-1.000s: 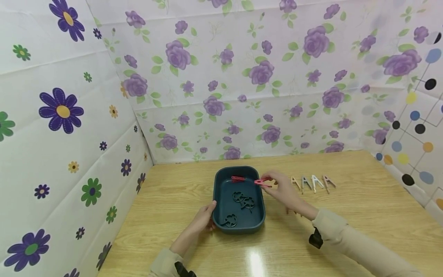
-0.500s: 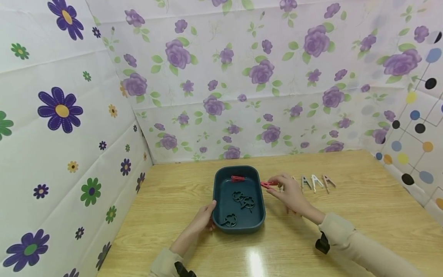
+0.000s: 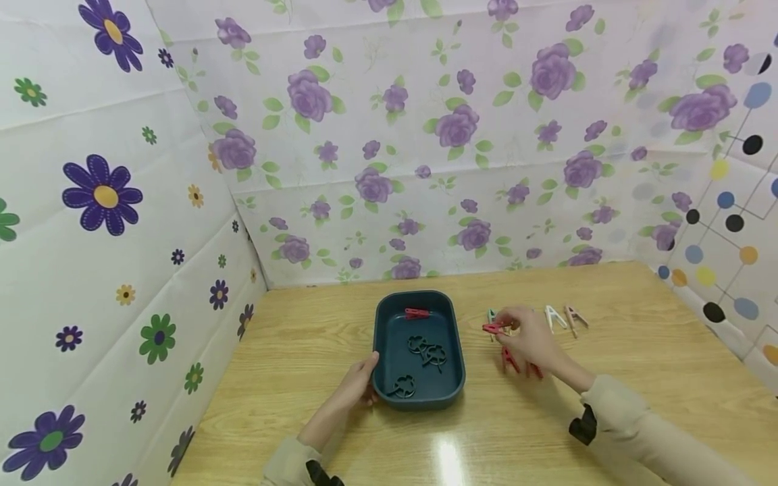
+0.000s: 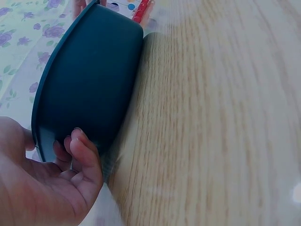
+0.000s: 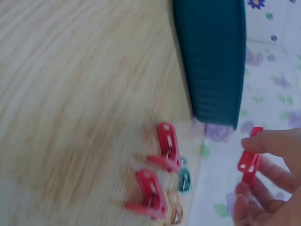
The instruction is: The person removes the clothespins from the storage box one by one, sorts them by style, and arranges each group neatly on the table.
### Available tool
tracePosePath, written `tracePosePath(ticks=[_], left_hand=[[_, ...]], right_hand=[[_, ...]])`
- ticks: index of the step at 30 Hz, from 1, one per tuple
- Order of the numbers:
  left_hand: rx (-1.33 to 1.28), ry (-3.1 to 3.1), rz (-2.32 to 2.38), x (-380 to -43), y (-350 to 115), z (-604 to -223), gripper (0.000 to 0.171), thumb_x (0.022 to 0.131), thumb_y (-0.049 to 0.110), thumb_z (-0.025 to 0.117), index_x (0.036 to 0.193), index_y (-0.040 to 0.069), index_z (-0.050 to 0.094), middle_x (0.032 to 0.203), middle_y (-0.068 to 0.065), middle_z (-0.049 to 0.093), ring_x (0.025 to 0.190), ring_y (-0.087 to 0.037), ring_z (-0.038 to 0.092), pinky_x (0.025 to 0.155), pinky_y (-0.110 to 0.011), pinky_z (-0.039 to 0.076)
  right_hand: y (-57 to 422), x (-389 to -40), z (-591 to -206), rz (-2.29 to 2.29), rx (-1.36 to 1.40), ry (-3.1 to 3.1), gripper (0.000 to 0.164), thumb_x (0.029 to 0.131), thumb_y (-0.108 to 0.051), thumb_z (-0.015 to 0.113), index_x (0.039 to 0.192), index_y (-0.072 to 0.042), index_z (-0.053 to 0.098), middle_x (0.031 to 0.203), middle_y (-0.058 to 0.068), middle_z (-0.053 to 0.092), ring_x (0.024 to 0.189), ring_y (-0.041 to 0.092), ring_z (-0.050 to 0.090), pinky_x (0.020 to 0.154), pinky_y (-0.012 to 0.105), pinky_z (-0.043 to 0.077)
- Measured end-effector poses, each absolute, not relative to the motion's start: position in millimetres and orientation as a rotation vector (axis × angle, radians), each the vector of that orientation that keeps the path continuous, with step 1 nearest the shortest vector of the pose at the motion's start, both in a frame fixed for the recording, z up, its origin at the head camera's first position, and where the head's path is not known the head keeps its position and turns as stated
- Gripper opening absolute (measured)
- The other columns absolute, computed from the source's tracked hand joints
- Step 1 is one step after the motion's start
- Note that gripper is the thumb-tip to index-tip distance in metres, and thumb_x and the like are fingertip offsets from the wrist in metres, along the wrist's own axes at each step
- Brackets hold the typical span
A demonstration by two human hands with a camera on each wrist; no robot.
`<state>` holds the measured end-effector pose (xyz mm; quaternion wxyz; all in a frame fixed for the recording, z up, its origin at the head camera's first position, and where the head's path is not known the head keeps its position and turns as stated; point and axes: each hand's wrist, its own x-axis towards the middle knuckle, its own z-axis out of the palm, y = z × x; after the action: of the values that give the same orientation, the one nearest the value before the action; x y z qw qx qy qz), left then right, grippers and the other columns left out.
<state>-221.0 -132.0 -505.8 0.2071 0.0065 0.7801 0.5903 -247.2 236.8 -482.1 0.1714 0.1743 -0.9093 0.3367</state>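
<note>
In the head view we see the right hand (image 3: pixel 530 337), its grip narrow on a red peg (image 3: pixel 494 329) right of the bin (image 3: pixel 419 404); the left hand (image 3: pixel 354 386) holds the bin's left side. The peg should be light, stiff and slick, best pinched across its arms. In the left wrist view, the bin's wall looks smooth, with rounded corners. In the right wrist view, two V-shaped red pegs (image 5: pixel 164 135) rest on the wood-grained table (image 5: pixel 84 94).

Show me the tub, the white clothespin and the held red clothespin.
Tub (image 3: pixel 395 361): head view, bare inside floor.
White clothespin (image 3: pixel 550 313): head view, end where its legs meet.
Held red clothespin (image 5: pixel 249 158): right wrist view, middle of its body.
</note>
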Motion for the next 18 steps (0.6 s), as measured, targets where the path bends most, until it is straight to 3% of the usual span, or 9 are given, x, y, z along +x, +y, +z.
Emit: tracePosePath(ticks=[4, 12, 18], left_hand=[[0.02, 2.176, 1.649, -221.2, -132.5, -505.3, 0.065, 0.102, 0.054, 0.031, 0.124, -0.004, 0.05, 0.061, 0.002, 0.051, 0.053, -0.01, 0.048, 0.05, -0.022, 0.041], [0.021, 2.183, 1.639, -222.2, -132.5, -506.8, 0.063, 0.103, 0.052, 0.031, 0.125, -0.005, 0.05, 0.061, 0.001, 0.051, 0.054, -0.011, 0.047, 0.051, -0.022, 0.04], [0.018, 2.174, 1.636, -221.2, -132.5, -504.2, 0.063, 0.102, 0.053, 0.032, 0.121, -0.003, 0.052, 0.062, 0.001, 0.052, 0.055, -0.01, 0.048, 0.052, -0.022, 0.041]], right_hand=[[253.0, -245.6, -480.2, 0.994, 0.404, -2.718, 0.015, 0.081, -0.013, 0.076, 0.093, -0.011, 0.067, 0.088, 0.006, 0.067, 0.074, 0.014, 0.058, 0.062, 0.029, 0.046], [275.0, -241.4, -478.4, 1.058, 0.311, -2.929, 0.024, 0.085, -0.022, 0.073, 0.09, -0.003, 0.06, 0.079, 0.009, 0.066, 0.069, 0.015, 0.06, 0.055, 0.029, 0.046], [289.2, -236.2, -481.6, 0.928, 0.232, -3.101, 0.025, 0.085, -0.023, 0.068, 0.07, -0.008, 0.054, 0.054, -0.004, 0.046, 0.048, 0.008, 0.038, 0.046, 0.024, 0.031]])
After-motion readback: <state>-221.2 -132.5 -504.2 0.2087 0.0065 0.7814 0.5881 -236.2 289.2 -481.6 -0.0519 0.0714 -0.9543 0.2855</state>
